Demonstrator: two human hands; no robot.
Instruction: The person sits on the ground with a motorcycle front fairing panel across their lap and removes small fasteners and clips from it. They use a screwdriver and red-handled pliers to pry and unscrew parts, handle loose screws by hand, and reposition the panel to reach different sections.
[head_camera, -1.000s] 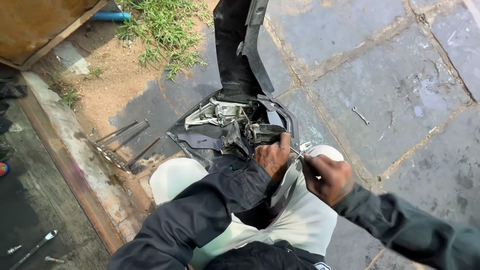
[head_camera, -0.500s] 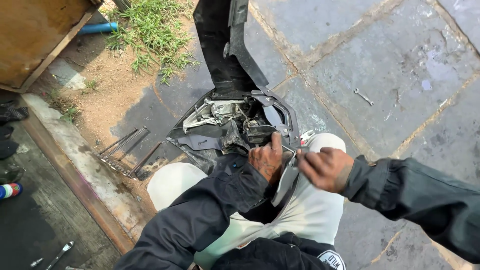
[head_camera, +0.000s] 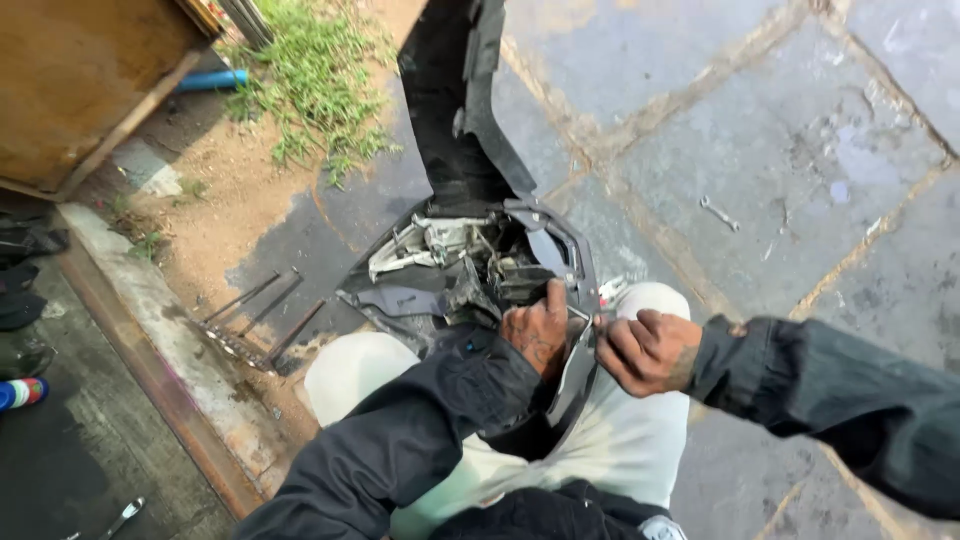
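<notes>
A black scooter body panel (head_camera: 450, 100) lies on the paving, with its inner metal parts and wiring (head_camera: 440, 250) exposed. My left hand (head_camera: 535, 335) sits at the near edge of the opening, fingers curled over the grey plastic rim (head_camera: 575, 370). Just to its right, my right hand (head_camera: 648, 350) is closed in a fist around a thin metal tool whose tip points toward the left hand. Both arms wear dark sleeves. My knees in pale trousers (head_camera: 350, 370) flank the panel.
A small wrench (head_camera: 718, 212) lies on the stone paving to the right. Several metal rods (head_camera: 255, 320) rest by a concrete curb (head_camera: 150, 340). At upper left are a wooden board (head_camera: 70, 90), a blue pipe (head_camera: 210, 80) and grass (head_camera: 310, 90). Another spanner (head_camera: 120, 518) lies at lower left.
The view has shifted slightly. My right elbow has swung out to the right. Both hands stay at the same spot on the panel's rim.
</notes>
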